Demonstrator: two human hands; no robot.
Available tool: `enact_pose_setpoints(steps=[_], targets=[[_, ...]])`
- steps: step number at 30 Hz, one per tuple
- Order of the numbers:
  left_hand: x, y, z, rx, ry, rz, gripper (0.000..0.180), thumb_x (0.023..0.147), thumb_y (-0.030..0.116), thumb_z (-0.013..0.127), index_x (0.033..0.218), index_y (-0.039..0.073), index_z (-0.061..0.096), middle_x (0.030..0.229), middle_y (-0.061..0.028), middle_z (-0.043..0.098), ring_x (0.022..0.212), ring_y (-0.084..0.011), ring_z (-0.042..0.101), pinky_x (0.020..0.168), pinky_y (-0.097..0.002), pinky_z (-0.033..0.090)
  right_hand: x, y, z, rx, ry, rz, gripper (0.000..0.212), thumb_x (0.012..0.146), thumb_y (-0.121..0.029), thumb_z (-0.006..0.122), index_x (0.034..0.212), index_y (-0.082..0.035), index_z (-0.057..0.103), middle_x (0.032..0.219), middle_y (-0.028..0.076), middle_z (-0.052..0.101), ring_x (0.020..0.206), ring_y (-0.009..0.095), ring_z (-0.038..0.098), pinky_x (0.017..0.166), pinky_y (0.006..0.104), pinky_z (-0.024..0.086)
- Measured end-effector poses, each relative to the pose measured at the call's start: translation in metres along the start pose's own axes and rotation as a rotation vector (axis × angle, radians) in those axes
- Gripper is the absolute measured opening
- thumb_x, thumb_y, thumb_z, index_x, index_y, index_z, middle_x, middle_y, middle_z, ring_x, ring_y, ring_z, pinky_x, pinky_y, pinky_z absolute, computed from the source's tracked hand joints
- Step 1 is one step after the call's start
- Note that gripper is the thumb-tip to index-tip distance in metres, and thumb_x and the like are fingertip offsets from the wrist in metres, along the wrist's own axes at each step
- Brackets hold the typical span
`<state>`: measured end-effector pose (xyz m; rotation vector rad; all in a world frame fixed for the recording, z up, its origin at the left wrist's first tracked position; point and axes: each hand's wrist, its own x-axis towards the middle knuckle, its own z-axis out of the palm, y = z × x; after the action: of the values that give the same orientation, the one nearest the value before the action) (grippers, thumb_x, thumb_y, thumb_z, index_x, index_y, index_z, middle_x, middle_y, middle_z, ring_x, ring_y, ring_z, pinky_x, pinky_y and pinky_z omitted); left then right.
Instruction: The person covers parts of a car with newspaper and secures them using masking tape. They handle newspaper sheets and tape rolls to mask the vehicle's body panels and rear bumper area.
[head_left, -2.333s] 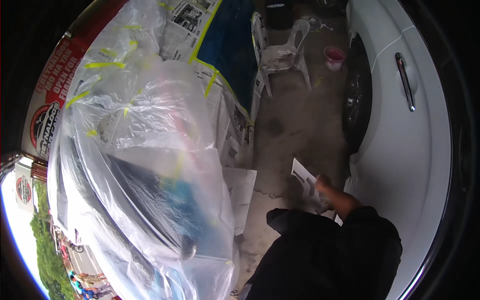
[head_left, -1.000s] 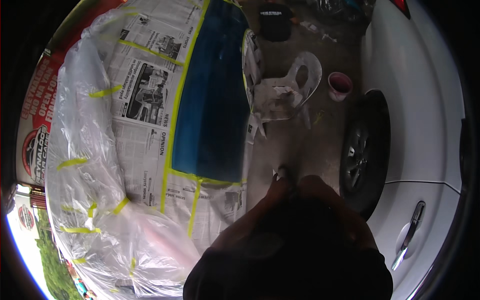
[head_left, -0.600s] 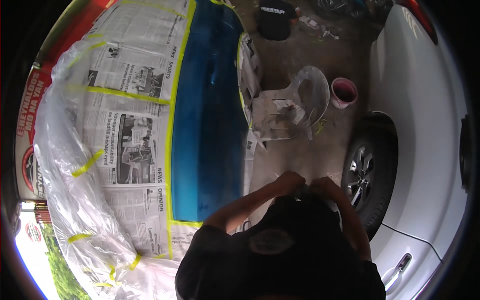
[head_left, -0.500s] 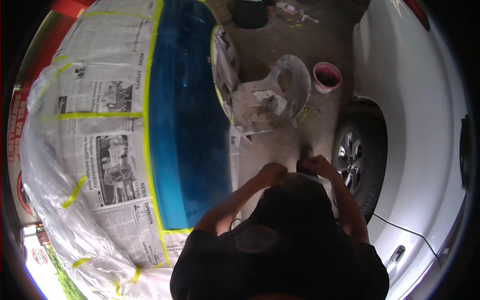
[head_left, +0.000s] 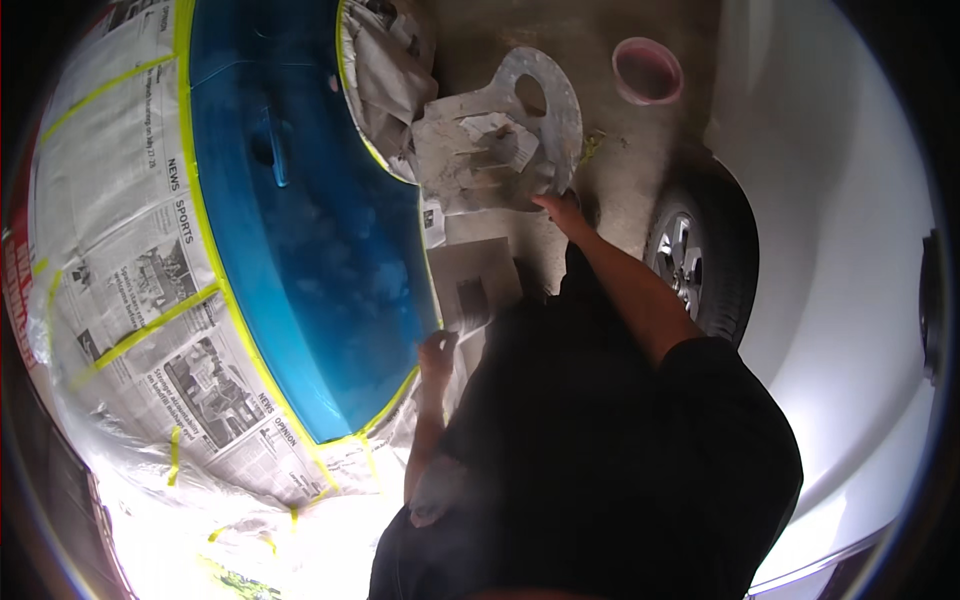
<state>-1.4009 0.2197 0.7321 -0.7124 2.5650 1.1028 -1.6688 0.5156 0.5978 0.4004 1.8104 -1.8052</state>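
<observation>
My right hand (head_left: 563, 214) reaches forward and grips the near edge of a worn, stained plastic chair (head_left: 455, 140). A crumpled piece of paper (head_left: 500, 138) lies on the chair's seat. My left hand (head_left: 437, 352) is low beside the blue car panel (head_left: 330, 290), next to its yellow-taped lower edge. Its fingers are curled together; whether anything is between them is too small to make out. Yellow masking tape (head_left: 205, 220) borders the panel, with newspaper (head_left: 130, 270) covering the bodywork to its left.
A silver car (head_left: 830, 250) with a dark wheel (head_left: 700, 260) stands close on my right. Beyond the chair sits a pink bucket (head_left: 648, 72) on the concrete floor. A grey sheet (head_left: 470, 260) lies below the chair, and clear plastic (head_left: 130, 470) drapes the far left.
My hands were together in front of me; now the right has gone forward onto the chair and the left has moved left beside the panel. My view has turned and shifted.
</observation>
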Motion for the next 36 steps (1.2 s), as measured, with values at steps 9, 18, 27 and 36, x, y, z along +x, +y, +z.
enact_pose_setpoints(steps=[9,18,27,36], targets=[[0.010,0.016,0.019,0.219,-0.216,-0.138,0.029,0.089,0.028,0.068,0.097,0.001,0.075,0.097,-0.0239,0.072,0.093,-0.0397,0.069,0.083,-0.0449,0.052,0.054,-0.018,-0.056,0.186,0.154,-0.140,0.042,0.090,-0.035,0.063,0.116,-0.002,0.066,0.119,0.013,0.062,0.112,0.022,0.058,0.097,0.0362,0.045],[0.104,-0.003,-0.006,0.136,-0.327,0.001,0.032,0.088,0.031,0.069,0.094,0.000,0.075,0.094,-0.0240,0.072,0.091,-0.0381,0.070,0.082,-0.0447,0.052,0.078,-0.006,-0.074,0.138,0.502,-0.228,0.047,0.104,-0.036,0.049,0.134,-0.001,0.059,0.128,0.015,0.063,0.117,0.026,0.061,0.103,0.0373,0.045],[0.148,-0.025,-0.035,0.576,-0.502,0.142,0.030,0.094,0.027,0.056,0.113,0.007,0.068,0.098,-0.0235,0.069,0.092,-0.0422,0.065,0.085,-0.0536,0.050,0.119,0.020,-0.085,-0.129,0.488,-0.284,0.050,0.100,-0.043,0.045,0.107,-0.002,0.073,0.112,0.016,0.068,0.102,0.024,0.065,0.094,0.0382,0.048],[0.196,-0.005,-0.004,0.424,-0.222,0.084,0.035,0.090,0.012,0.051,0.125,0.009,0.052,0.080,-0.0261,0.067,0.075,-0.0471,0.066,0.066,-0.0587,0.051,0.149,-0.147,-0.089,-0.338,0.566,-0.561,0.041,0.089,-0.041,0.063,0.083,-0.001,0.069,0.067,0.005,0.061,0.063,0.015,0.059,0.058,0.0343,0.046]])
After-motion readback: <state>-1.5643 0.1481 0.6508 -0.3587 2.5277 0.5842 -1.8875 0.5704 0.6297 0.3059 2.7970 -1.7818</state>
